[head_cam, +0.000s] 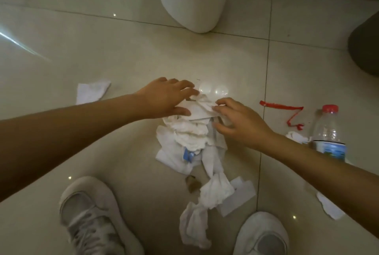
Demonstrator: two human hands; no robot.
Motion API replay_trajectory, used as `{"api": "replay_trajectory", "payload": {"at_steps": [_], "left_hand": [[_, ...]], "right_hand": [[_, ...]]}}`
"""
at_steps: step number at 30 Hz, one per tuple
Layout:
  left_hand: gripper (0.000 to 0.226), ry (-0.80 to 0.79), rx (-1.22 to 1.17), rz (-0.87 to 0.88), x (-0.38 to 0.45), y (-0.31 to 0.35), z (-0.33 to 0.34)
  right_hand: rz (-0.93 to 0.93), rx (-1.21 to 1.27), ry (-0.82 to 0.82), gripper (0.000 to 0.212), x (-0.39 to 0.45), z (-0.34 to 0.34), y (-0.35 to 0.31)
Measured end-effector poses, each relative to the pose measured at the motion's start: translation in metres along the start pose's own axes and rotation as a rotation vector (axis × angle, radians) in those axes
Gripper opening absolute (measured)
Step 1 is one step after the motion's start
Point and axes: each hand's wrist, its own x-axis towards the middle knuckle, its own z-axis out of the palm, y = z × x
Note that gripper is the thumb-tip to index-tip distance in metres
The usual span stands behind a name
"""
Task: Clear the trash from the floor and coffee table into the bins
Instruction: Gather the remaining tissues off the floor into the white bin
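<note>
A heap of crumpled white tissues and paper scraps [185,135] lies on the glossy tiled floor in front of me. My left hand [166,98] rests on the far left edge of the heap, fingers spread over a flat paper piece [200,111]. My right hand [240,123] presses on the heap's right side, fingers curled around tissue. A twisted tissue trail [211,191] runs toward my shoes. A clear plastic bottle [328,133] with a red cap lies at the right, with a red plastic strip [285,109] beside it.
A single tissue [92,92] lies apart at the left. More paper scraps [328,205] sit under my right forearm. A white rounded bin or furniture base [192,0] stands ahead, a dark rounded object [367,47] at the right edge. My two white shoes [90,217] are at the bottom.
</note>
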Motion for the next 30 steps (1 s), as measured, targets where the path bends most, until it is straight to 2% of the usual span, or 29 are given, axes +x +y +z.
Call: {"api": "replay_trajectory", "payload": {"at_steps": [5,7,9,14,15,18,22,24,27,29,30], "left_hand": [[0.102,-0.177,-0.056,-0.101,-0.026,0.019,0.028],[0.107,-0.212,-0.040,-0.107,-0.027,0.028,0.038],[0.097,-0.198,-0.002,-0.122,-0.023,0.036,0.044],[0.033,-0.141,0.195,-0.038,-0.014,0.047,0.046],[0.025,-0.111,0.216,-0.022,-0.013,0.046,0.044],[0.028,-0.008,0.162,-0.048,-0.011,0.032,0.031],[0.023,0.170,-0.040,-0.138,-0.014,0.010,0.020],[0.040,0.098,-0.152,-0.192,-0.009,0.007,0.022],[0.079,-0.127,-0.322,-0.237,0.003,0.022,0.028],[0.084,-0.164,-0.460,-0.243,0.012,0.036,0.034],[0.077,-0.152,-0.512,-0.249,0.015,0.041,0.036]], "right_hand": [[-0.067,-0.085,-0.111,0.064,-0.007,0.023,-0.008],[-0.060,-0.152,-0.120,0.075,-0.008,0.029,-0.007],[-0.031,-0.179,-0.121,0.082,-0.011,0.032,-0.005],[-0.005,-0.242,-0.147,0.082,-0.020,0.031,-0.001],[0.001,-0.246,-0.148,0.082,-0.021,0.030,-0.001],[0.014,-0.245,-0.104,0.081,-0.021,0.024,-0.005],[0.037,-0.242,-0.056,0.086,-0.022,0.015,-0.005],[0.060,-0.247,-0.050,0.091,-0.020,0.011,-0.005],[0.104,-0.209,-0.045,0.097,-0.018,0.010,-0.006],[0.131,-0.168,-0.043,0.100,-0.018,0.010,-0.006],[0.141,-0.155,-0.045,0.101,-0.019,0.010,-0.006]]}}
